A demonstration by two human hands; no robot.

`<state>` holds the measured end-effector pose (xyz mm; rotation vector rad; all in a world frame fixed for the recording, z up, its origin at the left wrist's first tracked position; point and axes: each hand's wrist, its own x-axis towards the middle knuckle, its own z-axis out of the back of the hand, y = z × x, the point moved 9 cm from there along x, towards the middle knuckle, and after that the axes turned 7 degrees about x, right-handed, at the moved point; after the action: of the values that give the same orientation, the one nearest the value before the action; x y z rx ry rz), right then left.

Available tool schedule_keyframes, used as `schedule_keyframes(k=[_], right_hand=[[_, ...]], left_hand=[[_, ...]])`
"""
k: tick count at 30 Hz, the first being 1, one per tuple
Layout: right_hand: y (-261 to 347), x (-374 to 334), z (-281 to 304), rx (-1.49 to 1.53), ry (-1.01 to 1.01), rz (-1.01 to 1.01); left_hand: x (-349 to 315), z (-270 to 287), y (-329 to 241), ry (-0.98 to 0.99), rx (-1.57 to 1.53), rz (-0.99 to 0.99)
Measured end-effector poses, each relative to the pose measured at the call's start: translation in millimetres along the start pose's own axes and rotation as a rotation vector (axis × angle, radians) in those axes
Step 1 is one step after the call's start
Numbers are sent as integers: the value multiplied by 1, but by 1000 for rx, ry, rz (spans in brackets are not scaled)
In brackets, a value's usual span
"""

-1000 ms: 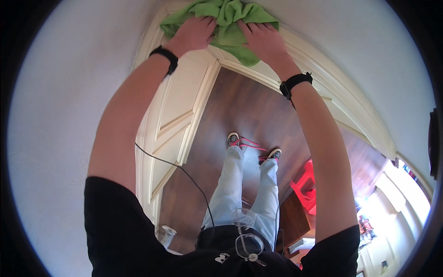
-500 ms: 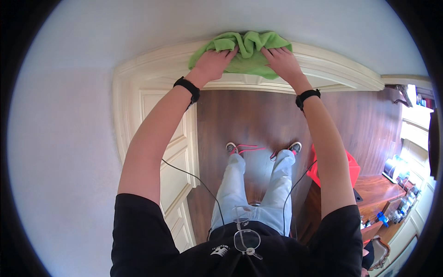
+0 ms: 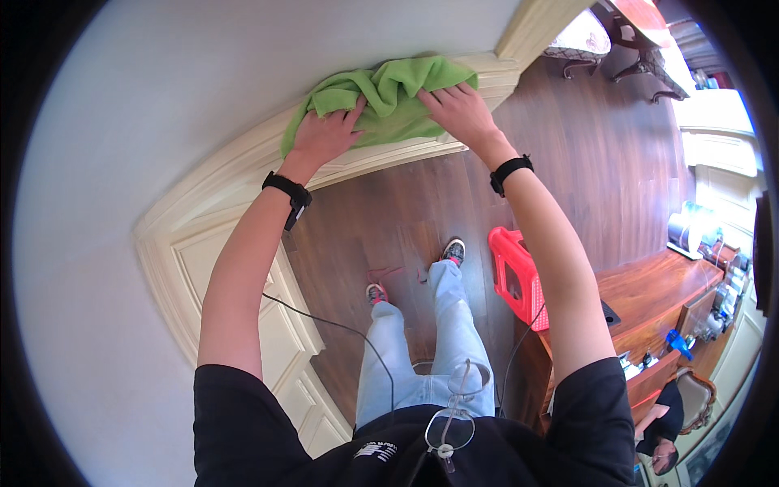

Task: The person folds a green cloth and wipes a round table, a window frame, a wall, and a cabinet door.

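Observation:
A bunched green cloth lies along the cream moulded ledge that tops the panelling under a pale wall. My left hand presses on the cloth's left part, its fingers partly sunk in the folds. On the cloth's right end, my right hand grips with its fingertips tucked over the upper fold. Both arms reach forward, and each wrist wears a black band. The cloth hides the stretch of ledge under it.
A red plastic stool stands on the dark wood floor, right of my legs. Beside it is a wooden desk with small items. Another person is at the lower right. Upholstered chairs stand at the upper right. Thin cables hang by my arms.
My view has turned and shifted right, bringing the ledge's right end and the chairs into sight. Both hands still hold the cloth, now nearer that end. My feet have shifted.

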<state>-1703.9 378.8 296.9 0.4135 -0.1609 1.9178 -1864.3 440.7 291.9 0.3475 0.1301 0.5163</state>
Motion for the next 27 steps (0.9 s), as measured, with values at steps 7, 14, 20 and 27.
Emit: schedule_keyframes(k=[7, 14, 20, 27], right_hand=[[-49, -50, 9, 30, -141, -74], [-46, -53, 34, 124, -391, -157], [-35, -47, 27, 26, -653, -206], [-17, -38, 30, -140, -940, -114]], left_hand=[[32, 27, -47, -272, 61, -53], [48, 53, -74, -628, -5, 135], [41, 79, -83, -723, -121, 267], [31, 64, -78, -1288, -126, 307]])
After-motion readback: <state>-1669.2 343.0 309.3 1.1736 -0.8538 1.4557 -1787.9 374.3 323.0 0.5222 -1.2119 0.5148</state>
